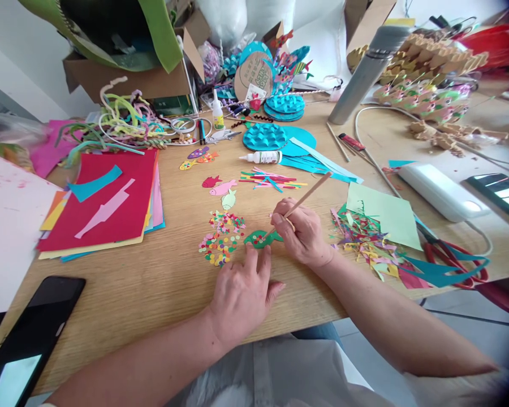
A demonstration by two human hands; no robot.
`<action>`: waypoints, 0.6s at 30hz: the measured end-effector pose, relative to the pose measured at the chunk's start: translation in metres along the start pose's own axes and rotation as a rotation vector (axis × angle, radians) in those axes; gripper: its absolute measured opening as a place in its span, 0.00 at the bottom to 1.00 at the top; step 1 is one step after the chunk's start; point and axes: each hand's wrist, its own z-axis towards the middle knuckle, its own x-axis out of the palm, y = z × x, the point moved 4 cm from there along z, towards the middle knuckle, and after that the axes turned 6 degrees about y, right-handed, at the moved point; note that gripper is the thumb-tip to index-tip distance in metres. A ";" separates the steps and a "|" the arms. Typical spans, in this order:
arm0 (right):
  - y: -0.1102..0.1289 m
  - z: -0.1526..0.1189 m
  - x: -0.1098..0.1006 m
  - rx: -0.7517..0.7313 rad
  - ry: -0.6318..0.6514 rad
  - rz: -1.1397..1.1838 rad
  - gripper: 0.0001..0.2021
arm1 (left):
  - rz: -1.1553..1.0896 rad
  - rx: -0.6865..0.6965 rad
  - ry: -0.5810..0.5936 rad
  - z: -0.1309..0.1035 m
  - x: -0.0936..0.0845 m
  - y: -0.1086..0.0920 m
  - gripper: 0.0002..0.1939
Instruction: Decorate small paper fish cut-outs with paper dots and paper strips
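Note:
A green paper fish (261, 239) with small coloured dots on it lies flat on the wooden table. The fingertips of my left hand (241, 294) rest on its lower edge, fingers apart, nothing in the hand. My right hand (299, 232) grips a thin wooden stick (309, 194), whose lower tip touches the fish. Left of the fish are piles of round confetti dots (220, 247) and small paper bits (227, 222). Above these lie a light green fish (228, 199), a pink fish (223, 188) and a red fish (211, 181).
Coloured paper sheets (97, 209) and a phone (34, 333) lie left. A glue bottle (263, 157) and paper strips (274, 180) are behind the hands. Paper scraps (369, 237), red-handled scissors (453, 265) and a white power brick (441, 189) are at right.

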 end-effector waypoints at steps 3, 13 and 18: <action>0.000 0.000 0.000 -0.006 0.007 -0.004 0.12 | 0.000 0.004 -0.016 0.000 0.000 0.000 0.31; -0.003 -0.002 0.002 -0.003 0.000 -0.025 0.11 | 0.026 0.004 -0.022 0.000 0.000 0.000 0.31; -0.003 -0.003 0.002 -0.005 -0.009 -0.022 0.11 | 0.031 0.005 -0.024 0.000 -0.001 0.000 0.31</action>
